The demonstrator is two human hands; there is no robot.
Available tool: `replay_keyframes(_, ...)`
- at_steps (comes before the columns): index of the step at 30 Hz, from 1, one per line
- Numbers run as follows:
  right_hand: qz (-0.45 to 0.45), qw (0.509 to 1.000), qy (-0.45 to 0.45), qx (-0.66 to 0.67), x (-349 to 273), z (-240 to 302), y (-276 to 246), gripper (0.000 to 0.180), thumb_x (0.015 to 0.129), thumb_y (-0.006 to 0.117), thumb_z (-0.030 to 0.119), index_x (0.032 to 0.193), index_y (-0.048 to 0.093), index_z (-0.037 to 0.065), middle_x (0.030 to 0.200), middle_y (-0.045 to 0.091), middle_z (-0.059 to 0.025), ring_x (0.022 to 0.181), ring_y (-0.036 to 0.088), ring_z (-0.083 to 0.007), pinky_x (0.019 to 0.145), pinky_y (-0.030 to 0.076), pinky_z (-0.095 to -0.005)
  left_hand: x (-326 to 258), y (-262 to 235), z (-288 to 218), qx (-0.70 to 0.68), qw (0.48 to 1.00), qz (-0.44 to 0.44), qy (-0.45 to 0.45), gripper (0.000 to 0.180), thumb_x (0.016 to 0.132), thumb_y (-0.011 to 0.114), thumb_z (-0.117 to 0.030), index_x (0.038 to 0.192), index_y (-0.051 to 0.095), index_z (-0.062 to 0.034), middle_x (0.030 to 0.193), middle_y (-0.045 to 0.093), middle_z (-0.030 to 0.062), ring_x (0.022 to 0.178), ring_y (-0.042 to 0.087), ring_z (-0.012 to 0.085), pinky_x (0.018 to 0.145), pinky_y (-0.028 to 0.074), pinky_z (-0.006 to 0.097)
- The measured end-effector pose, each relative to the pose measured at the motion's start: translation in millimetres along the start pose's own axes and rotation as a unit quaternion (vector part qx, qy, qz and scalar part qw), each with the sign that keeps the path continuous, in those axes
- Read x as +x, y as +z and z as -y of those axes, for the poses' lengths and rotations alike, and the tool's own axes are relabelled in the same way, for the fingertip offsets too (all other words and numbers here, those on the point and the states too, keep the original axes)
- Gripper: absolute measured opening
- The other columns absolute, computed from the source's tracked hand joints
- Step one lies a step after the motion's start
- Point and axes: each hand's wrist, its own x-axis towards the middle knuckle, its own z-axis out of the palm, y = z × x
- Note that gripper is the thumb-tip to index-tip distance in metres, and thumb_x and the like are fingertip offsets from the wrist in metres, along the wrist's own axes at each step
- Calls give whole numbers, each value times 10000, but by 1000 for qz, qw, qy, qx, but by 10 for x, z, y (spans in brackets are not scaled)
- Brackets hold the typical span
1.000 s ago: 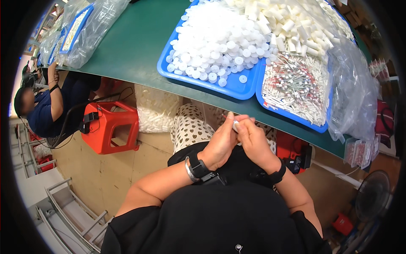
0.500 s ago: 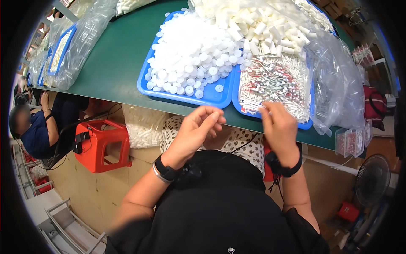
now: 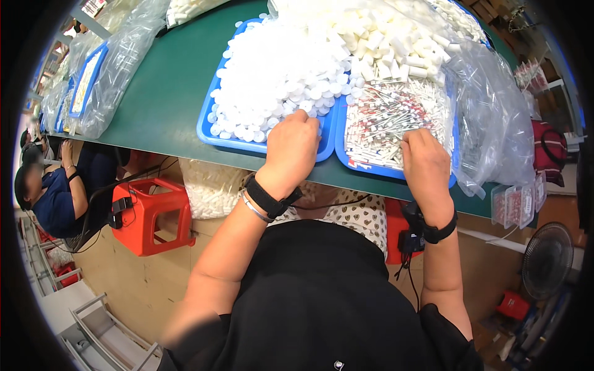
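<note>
Left hand (image 3: 292, 147), curled, is at discs (image 3: 263, 89) in the blue tray (image 3: 238, 146); right hand (image 3: 427, 159), curled, is over sticks (image 3: 374, 133) in the second tray (image 3: 362, 166). Any hold cannot be seen. Likely step: picking; this calls for single-piece pinches.

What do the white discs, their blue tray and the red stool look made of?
White discs: perhaps plastic or silicone, matte, looking translucent near the front. Blue tray: likely moulded plastic, smooth, with rounded rim. Red stool: probably plastic, smooth, with moulded-looking openings.

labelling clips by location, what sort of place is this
Probably a factory workshop or similar workroom: a green worktable bears blue trays heaped with white discs and thin white parts, and another person sits off to the left.
</note>
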Motion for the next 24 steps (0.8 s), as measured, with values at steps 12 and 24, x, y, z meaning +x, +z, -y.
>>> replay_keyframes(12, -30, 877, 210, 432, 45, -21, -28, 128, 984, 572, 108, 1057, 590, 4, 893, 670, -97, 695, 654, -137, 597, 496, -268, -259, -194, -397, -788, 569, 152, -177, 342, 971, 620, -126, 1284, 563, 0, 1132, 637, 56, 956, 596, 101, 842, 496, 245)
replay_keyframes(24, 68, 637, 281, 715, -96, 297, -51, 147, 990, 601, 196, 1012, 529, 70, 894, 706, -129, 562, 611, -104, 485, 438, -202, -392, 57, -491, -897, 334, 197, -211, 323, 999, 563, -139, 1280, 544, 17, 1109, 642, 73, 937, 634, 112, 843, 536, 253)
